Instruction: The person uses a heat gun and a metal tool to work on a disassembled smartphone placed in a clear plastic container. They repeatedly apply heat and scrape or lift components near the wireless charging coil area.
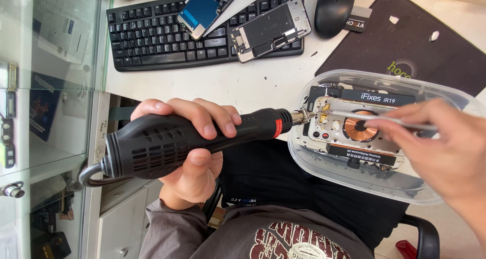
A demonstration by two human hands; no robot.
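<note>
White desk [243, 82], cluttered with a keyboard [152, 36], mouse [333, 6] and two stripped phone parts: repair work under way.

Left hand [195, 153] has its fingers clenched around a black hot-air gun [192, 140], nozzle aimed at an opened phone [349, 127] clamped in a holder inside a clear tray [354, 180]. Right hand [445, 147] pinches tweezers [374, 118] over the copper coil [360, 128]. Judging by the exposed, still-seated internals, disassembly looks partly done.

right hand [445, 147] cut off by frame edge, tweezers [374, 118] rear hidden in grip
</note>
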